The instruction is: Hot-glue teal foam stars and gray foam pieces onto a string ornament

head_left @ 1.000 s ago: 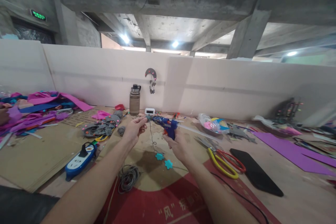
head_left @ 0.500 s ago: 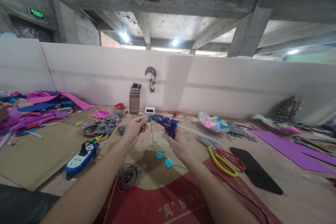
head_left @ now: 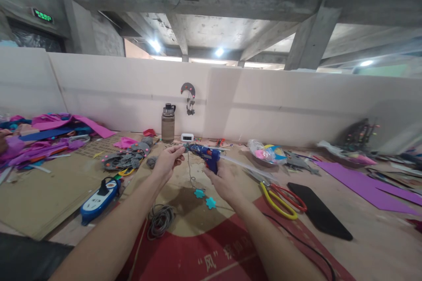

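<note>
In the head view my right hand (head_left: 224, 180) is wrapped round the handle of a blue hot glue gun (head_left: 211, 155). A long clear glue stick (head_left: 235, 162) sticks out of its back. The gun's nozzle points left, at the fingertips of my left hand (head_left: 167, 160). Those fingers are pinched on a grey string (head_left: 189, 169) near a small dark-teal bit, too small to make out. From there the string hangs down to two teal flower-shaped pieces (head_left: 210, 203) on the board. A loose coil of grey cord (head_left: 161, 221) lies below my left forearm.
Right of my hands lie scissors with yellow and red handles (head_left: 280, 202) and a black phone-like slab (head_left: 319, 210). A blue-white power strip (head_left: 100, 200), grey felt pieces (head_left: 125, 158) and coloured scraps (head_left: 59, 131) are at left. Behind stand a bottle (head_left: 168, 125) and small white clock (head_left: 187, 137).
The whole view has shifted very slightly. Both hands hold nearly the same pose, with the glue gun's nozzle still at my left fingertips.
</note>
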A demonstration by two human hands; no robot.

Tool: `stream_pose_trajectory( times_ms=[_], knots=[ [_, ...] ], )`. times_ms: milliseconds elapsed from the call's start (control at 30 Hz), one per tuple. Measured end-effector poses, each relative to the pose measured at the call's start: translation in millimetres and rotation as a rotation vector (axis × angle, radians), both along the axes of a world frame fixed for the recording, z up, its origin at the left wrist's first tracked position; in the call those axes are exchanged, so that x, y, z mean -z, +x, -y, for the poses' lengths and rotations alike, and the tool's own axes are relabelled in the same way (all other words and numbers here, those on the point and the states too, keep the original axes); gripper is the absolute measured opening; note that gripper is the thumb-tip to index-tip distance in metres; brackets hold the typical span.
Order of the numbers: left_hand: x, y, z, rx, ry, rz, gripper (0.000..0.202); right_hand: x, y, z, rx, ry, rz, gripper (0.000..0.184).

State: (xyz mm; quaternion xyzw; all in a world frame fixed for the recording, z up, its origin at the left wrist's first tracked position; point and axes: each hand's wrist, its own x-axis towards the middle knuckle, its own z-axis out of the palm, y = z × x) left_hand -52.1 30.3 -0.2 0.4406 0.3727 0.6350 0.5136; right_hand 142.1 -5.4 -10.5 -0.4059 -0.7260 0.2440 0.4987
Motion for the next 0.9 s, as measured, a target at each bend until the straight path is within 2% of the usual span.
stream_pose_trajectory(
  times_ms=[100, 200, 367, 467, 600, 700, 767, 833, 900],
  knots=[
    [0.1, -0.2, 0.5, 0.011, 0.003, -0.003, 0.032, -0.8, 0.0, 0.4, 0.012, -0.044, -0.039, 0.019],
    [0.4, -1.3, 0.3, -0.004, 0.003, 0.017, 0.032, -1.7, 0.2, -0.4, -0.052, -0.136, -0.124, 0.023],
    [-0.6, -4.6, -1.1, -0.116, 0.015, 0.070, 0.034, -1.1, 4.1, -9.0, -0.152, -0.329, -0.424, 0.025],
    [-2.8, -4.6, 0.4, -0.167, 0.044, 0.053, 0.034, 5.3, 9.6, -20.5, -0.071, -0.425, -0.443, 0.022],
    [-5.2, -0.4, 4.7, -0.157, 0.090, -0.006, 0.034, 20.6, 19.5, -36.5, 0.107, -0.484, -0.214, 0.011],
    [-5.0, 4.0, 6.8, -0.130, 0.112, -0.067, 0.034, 27.4, 28.4, -42.1, 0.210, -0.462, -0.128, 0.011],
    [-4.5, 6.9, 7.7, -0.143, 0.134, -0.117, 0.033, 26.2, 32.9, -41.7, 0.298, -0.401, -0.102, 0.015],
    [-4.6, 9.9, 9.7, -0.200, 0.166, -0.198, 0.033, 21.0, 32.7, -38.8, 0.381, -0.284, -0.090, 0.017],
    [-5.9, 13.6, 13.9, -0.280, 0.218, -0.334, 0.033, 14.7, 24.9, -34.3, 0.404, -0.125, -0.077, 0.016]
  ],
)
